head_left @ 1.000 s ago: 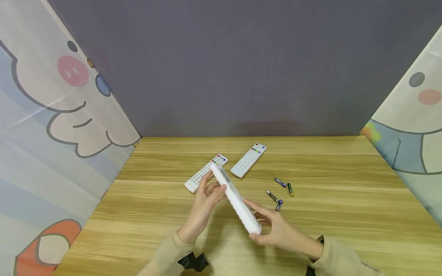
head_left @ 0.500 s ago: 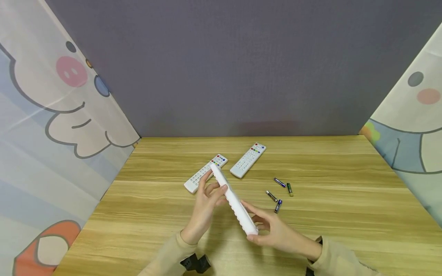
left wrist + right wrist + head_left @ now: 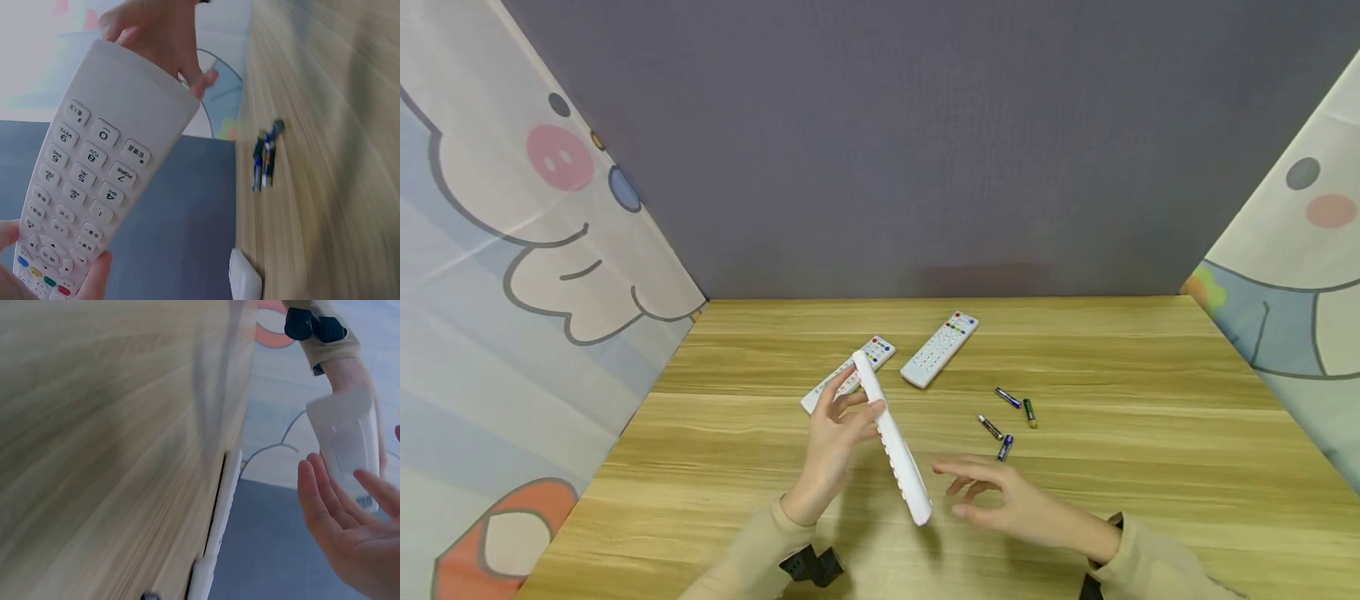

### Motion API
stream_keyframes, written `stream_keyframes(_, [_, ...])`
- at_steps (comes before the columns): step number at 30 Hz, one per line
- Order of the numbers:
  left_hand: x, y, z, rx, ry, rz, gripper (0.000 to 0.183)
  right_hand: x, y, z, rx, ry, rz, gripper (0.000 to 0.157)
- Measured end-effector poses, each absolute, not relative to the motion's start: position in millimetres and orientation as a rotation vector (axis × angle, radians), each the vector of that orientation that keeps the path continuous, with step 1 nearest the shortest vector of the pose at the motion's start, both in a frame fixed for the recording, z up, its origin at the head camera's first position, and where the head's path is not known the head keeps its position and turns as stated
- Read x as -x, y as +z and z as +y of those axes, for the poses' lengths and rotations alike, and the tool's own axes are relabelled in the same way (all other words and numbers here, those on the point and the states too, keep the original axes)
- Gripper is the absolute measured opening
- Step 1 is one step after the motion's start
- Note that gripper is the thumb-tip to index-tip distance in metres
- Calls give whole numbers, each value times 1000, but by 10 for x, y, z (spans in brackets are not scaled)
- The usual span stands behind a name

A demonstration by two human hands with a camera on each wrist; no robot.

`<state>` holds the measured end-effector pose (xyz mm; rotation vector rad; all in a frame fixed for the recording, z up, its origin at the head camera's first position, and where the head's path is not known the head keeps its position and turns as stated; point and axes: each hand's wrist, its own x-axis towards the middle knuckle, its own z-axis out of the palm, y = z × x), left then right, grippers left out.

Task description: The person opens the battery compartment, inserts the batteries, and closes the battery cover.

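Remote control [image 3: 892,442], white, is held above the table [image 3: 1112,483], tilted with its narrow edge toward the head camera and its keys facing left; the left wrist view shows its number pad and coloured buttons. The left hand [image 3: 829,454] pinches it near its far end, thumb on one edge and fingers on the other. The right hand [image 3: 1000,497] is just beside the near end, thumb and fingertips apart, a gap between them and the casing.

Behind the left hand lies a second remote [image 3: 882,350], face up on the wood; the left fingers and the far end of the held one hide part of it. A third remote [image 3: 938,352], also white and face up, lies to its right, slightly farther back and unobstructed.

Past the right fingers, four small batteries lie loosely grouped: a blue one [image 3: 1008,397], a green one [image 3: 1030,413], a dark one with a pale end [image 3: 990,427] and, nearest the right hand, another blue one [image 3: 1005,448].

A dark grey panel [image 3: 955,150] rises behind the table, with cartoon-printed curtains at left [image 3: 467,333] and right [image 3: 1300,275].
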<state>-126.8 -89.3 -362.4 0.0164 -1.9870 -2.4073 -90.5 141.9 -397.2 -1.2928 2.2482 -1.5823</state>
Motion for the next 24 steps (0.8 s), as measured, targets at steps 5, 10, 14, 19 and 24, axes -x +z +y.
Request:
stream_keyframes(5, [1324, -3620, -1013, -37, -2290, -2087, 61, 921, -3979, 1543, 1268, -1528, 2305, 33])
stream_keyframes(10, [1371, -3632, -1123, -58, -2180, -2176, 61, 960, -3988, 1692, 1254, -1470, 2389, 27])
stream_keyframes(14, [1430, -3639, -1215, -72, -2083, -2247, 62, 993, -3984, 1830, 1172, -1396, 2473, 23])
stream_keyframes(19, [1537, -3671, -1363, -108, -1936, -2374, 63, 1018, -3987, 1981, 1057, -1310, 2569, 22])
stream_keyframes(24, [1643, -3707, -1522, -64, -1773, -2467, 64, 1032, -4001, 2103, 1043, -1172, 2713, 22])
